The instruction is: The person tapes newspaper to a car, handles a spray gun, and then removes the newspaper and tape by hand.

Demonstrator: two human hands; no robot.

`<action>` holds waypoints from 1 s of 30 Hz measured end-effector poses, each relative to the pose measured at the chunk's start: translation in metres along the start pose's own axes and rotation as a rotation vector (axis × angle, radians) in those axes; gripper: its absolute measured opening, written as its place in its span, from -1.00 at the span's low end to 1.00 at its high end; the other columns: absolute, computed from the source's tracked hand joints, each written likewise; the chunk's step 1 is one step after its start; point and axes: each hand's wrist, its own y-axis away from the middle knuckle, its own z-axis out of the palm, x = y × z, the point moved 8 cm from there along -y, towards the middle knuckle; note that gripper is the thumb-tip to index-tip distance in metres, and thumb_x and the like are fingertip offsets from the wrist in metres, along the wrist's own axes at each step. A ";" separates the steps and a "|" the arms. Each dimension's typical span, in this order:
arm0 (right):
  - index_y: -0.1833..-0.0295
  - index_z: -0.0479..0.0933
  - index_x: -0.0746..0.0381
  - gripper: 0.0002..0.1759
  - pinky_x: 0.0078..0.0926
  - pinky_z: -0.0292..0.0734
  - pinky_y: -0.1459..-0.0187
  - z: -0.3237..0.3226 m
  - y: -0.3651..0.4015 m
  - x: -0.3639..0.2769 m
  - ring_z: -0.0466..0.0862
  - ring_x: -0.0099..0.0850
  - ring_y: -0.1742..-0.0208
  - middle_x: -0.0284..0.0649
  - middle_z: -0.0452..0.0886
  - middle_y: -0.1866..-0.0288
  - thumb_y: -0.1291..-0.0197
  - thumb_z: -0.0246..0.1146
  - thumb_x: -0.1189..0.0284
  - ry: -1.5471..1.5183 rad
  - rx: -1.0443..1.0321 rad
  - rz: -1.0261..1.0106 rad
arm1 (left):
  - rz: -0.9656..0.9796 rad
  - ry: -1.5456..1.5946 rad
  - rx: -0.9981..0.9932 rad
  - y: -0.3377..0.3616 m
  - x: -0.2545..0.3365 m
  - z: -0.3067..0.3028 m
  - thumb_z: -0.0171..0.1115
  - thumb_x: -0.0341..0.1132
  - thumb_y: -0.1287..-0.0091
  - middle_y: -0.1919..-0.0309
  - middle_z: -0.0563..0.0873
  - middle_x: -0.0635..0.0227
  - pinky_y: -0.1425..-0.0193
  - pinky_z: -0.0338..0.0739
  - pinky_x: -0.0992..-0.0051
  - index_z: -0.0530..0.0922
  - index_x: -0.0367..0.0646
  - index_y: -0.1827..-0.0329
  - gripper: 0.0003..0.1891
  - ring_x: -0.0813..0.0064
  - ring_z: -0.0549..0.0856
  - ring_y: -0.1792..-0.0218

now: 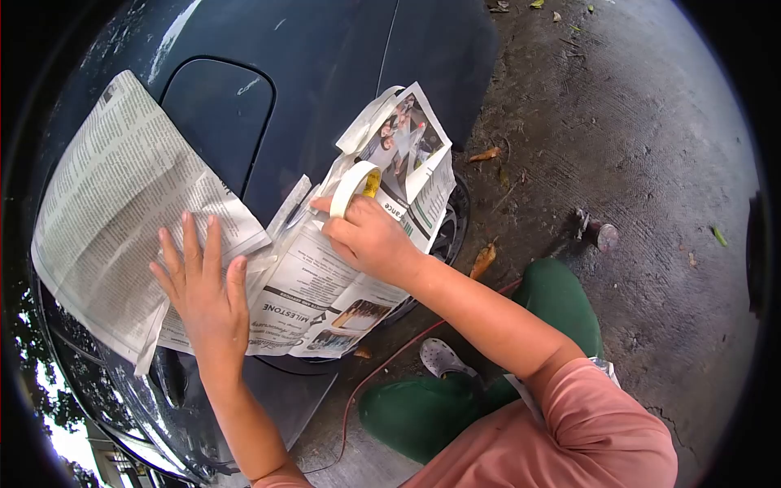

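Observation:
My left hand [203,293] lies flat with its fingers spread on a large newspaper sheet [114,195] against the dark car body [325,49]. A roll of masking tape [350,187] stands on edge in my right hand [373,236], whose index finger stretches left onto the paper. Under that hand a second newspaper sheet [281,301], printed with photos, drapes over the wheel area. Strips of pale tape [293,199] run along its upper edge and between the sheets. Part of the roll is hidden by my fingers.
A fuel door [220,106] sits in the panel above the sheets. Behind the paper, part of a wheel [450,224] shows. A thin red hose or cord [378,370] crosses the ground beside my shoe [443,358]. A small cylindrical object [602,234] and dry leaves lie on the wet concrete.

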 end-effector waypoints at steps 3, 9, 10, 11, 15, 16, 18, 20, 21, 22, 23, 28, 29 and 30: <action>0.21 0.55 0.26 -0.83 -0.09 0.54 -0.23 -0.002 0.000 -0.002 0.64 -0.10 -0.27 -0.14 0.68 -0.28 -0.12 0.41 0.59 0.045 0.010 -0.038 | -0.039 -0.064 0.005 0.013 -0.014 -0.005 0.20 -0.17 -0.54 -0.55 0.44 0.17 -0.63 0.19 -0.01 0.57 -0.09 -0.43 -0.55 -0.02 0.29 -0.59; 0.18 0.57 0.27 -0.84 -0.07 0.49 -0.34 -0.001 0.006 -0.006 0.59 -0.10 -0.42 -0.11 0.64 -0.34 -0.12 0.40 0.59 0.020 -0.018 -0.003 | 0.296 0.247 0.255 -0.052 0.052 -0.045 0.37 -0.48 -0.32 0.01 0.69 0.26 -0.09 0.59 0.23 0.68 -0.20 0.07 -0.84 0.17 0.67 -0.01; 0.19 0.57 0.27 -0.83 -0.07 0.49 -0.35 -0.001 0.007 -0.008 0.58 -0.10 -0.43 -0.10 0.63 -0.36 -0.12 0.40 0.59 0.029 -0.014 -0.010 | 0.371 0.323 0.189 -0.067 0.061 -0.036 0.36 -0.47 -0.33 0.04 0.71 0.27 -0.05 0.61 0.25 0.69 -0.20 0.06 -0.85 0.18 0.69 0.02; 0.19 0.57 0.27 -0.83 -0.07 0.48 -0.36 -0.002 0.008 -0.009 0.57 -0.10 -0.44 -0.10 0.63 -0.37 -0.12 0.40 0.59 0.039 -0.010 -0.017 | 0.406 0.350 0.131 -0.080 0.067 -0.025 0.37 -0.47 -0.32 0.08 0.70 0.29 -0.03 0.61 0.26 0.69 -0.20 0.09 -0.86 0.20 0.69 0.03; 0.20 0.56 0.27 -0.82 -0.07 0.47 -0.40 0.001 0.011 -0.005 0.55 -0.10 -0.47 -0.09 0.61 -0.40 -0.10 0.40 0.60 0.046 -0.017 -0.029 | 0.496 0.399 0.006 -0.101 0.087 0.004 0.37 -0.47 -0.29 0.20 0.67 0.34 0.04 0.61 0.27 0.68 -0.18 0.16 -0.90 0.28 0.68 0.09; 0.21 0.55 0.27 -0.83 -0.07 0.47 -0.41 0.001 0.012 -0.003 0.55 -0.10 -0.48 -0.08 0.62 -0.40 -0.10 0.40 0.60 0.042 -0.015 -0.032 | 0.507 0.397 0.001 -0.102 0.091 0.008 0.37 -0.47 -0.28 0.22 0.66 0.35 0.05 0.60 0.27 0.68 -0.18 0.17 -0.90 0.29 0.68 0.11; 0.23 0.53 0.27 -0.83 -0.07 0.47 -0.42 0.002 0.014 -0.002 0.55 -0.11 -0.48 -0.08 0.62 -0.40 -0.09 0.39 0.61 0.032 -0.013 -0.037 | 0.574 0.306 -0.008 -0.102 0.097 0.009 0.37 -0.46 -0.26 0.24 0.65 0.35 0.07 0.60 0.28 0.68 -0.16 0.19 -0.90 0.29 0.66 0.14; 0.26 0.51 0.27 -0.83 -0.06 0.47 -0.43 0.002 0.015 -0.001 0.56 -0.12 -0.48 -0.07 0.63 -0.39 -0.10 0.38 0.62 0.041 -0.013 -0.036 | 0.624 0.253 -0.013 -0.100 0.102 0.009 0.37 -0.46 -0.24 0.25 0.63 0.36 0.09 0.59 0.28 0.68 -0.15 0.21 -0.91 0.29 0.65 0.17; 0.27 0.50 0.26 -0.83 -0.06 0.47 -0.44 0.002 0.015 -0.001 0.56 -0.12 -0.48 -0.07 0.63 -0.39 -0.10 0.38 0.62 0.043 -0.014 -0.036 | 0.641 0.245 -0.014 -0.099 0.104 0.008 0.37 -0.46 -0.23 0.26 0.63 0.36 0.10 0.59 0.29 0.68 -0.15 0.22 -0.91 0.29 0.64 0.18; 0.28 0.49 0.26 -0.83 -0.06 0.47 -0.44 0.002 0.016 -0.001 0.57 -0.13 -0.48 -0.07 0.63 -0.39 -0.10 0.38 0.62 0.041 -0.010 -0.031 | 0.657 0.235 -0.015 -0.098 0.105 0.008 0.37 -0.46 -0.22 0.26 0.63 0.37 0.10 0.59 0.29 0.67 -0.15 0.24 -0.92 0.29 0.64 0.18; 0.28 0.49 0.26 -0.82 -0.06 0.47 -0.44 0.002 0.016 -0.002 0.57 -0.13 -0.48 -0.07 0.64 -0.39 -0.10 0.38 0.62 0.039 -0.006 -0.028 | 0.635 0.252 -0.014 -0.099 0.104 0.009 0.37 -0.45 -0.22 0.26 0.62 0.37 0.11 0.59 0.30 0.66 -0.15 0.25 -0.92 0.29 0.63 0.18; 0.29 0.49 0.26 -0.82 -0.06 0.47 -0.44 0.000 0.016 -0.002 0.57 -0.13 -0.47 -0.08 0.64 -0.38 -0.09 0.39 0.61 0.047 -0.001 -0.025 | 0.586 0.345 0.064 -0.102 0.104 0.007 0.35 -0.42 -0.20 0.31 0.58 0.36 0.17 0.58 0.29 0.61 -0.16 0.33 -0.93 0.30 0.60 0.21; 0.29 0.49 0.26 -0.82 -0.06 0.47 -0.44 0.000 0.016 -0.002 0.58 -0.13 -0.47 -0.08 0.64 -0.38 -0.09 0.39 0.61 0.045 0.000 -0.024 | 0.612 0.308 0.047 -0.102 0.106 0.009 0.34 -0.42 -0.20 0.31 0.58 0.36 0.15 0.57 0.29 0.59 -0.16 0.33 -0.93 0.30 0.60 0.20; 0.29 0.49 0.26 -0.82 -0.06 0.47 -0.44 0.000 0.016 -0.003 0.58 -0.13 -0.47 -0.08 0.64 -0.38 -0.10 0.39 0.60 0.043 0.000 -0.024 | 0.637 0.270 0.029 -0.102 0.107 0.008 0.33 -0.42 -0.19 0.30 0.57 0.36 0.13 0.57 0.28 0.58 -0.16 0.34 -0.92 0.30 0.59 0.19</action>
